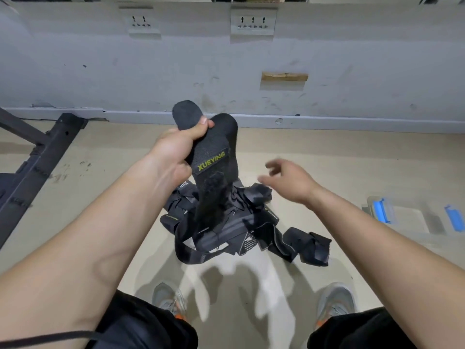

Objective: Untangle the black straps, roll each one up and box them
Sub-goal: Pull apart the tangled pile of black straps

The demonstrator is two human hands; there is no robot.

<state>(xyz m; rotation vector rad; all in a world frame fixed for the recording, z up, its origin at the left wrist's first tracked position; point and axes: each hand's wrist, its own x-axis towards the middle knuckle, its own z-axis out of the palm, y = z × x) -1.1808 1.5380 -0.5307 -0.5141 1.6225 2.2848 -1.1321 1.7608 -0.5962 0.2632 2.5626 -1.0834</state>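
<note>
- Strap (pixel 214 147) with the yellow "XUEYING" label (pixel 210 161) stands lifted above the tangled pile (pixel 241 222) of black straps on the floor (pixel 327 152). Its upper end folds over the top of the left hand, and its lower length runs down into the heap, where it seems caught.
- Left hand (pixel 176 149) grasps this strap near the top, thumb clamped over the fold.
- Right hand (pixel 289 178) hangs just above the far side of the pile, fingers loose and spread, holding nothing; it is blurred, so finer detail cannot be told.
- Step in hand, by the look of it: freeing one strap from the rest. It should go best with the left grip firm and high, and the free right hand pinning the heap or tracing the strap down to where it crosses others, rather than yanking.
- Fuzzy patch (pixel 214 187) below the label looks like hook-and-loop and probably clings to neighbouring fabric; peeling it off sideways should work better than a straight pull.
- Loop (pixel 186 253) at the near edge of the pile may tighten under a hard tug.
- Clear box (pixel 407 217) with blue latches sits on the floor to the right, well apart from the pile; what it holds cannot be told.
</note>
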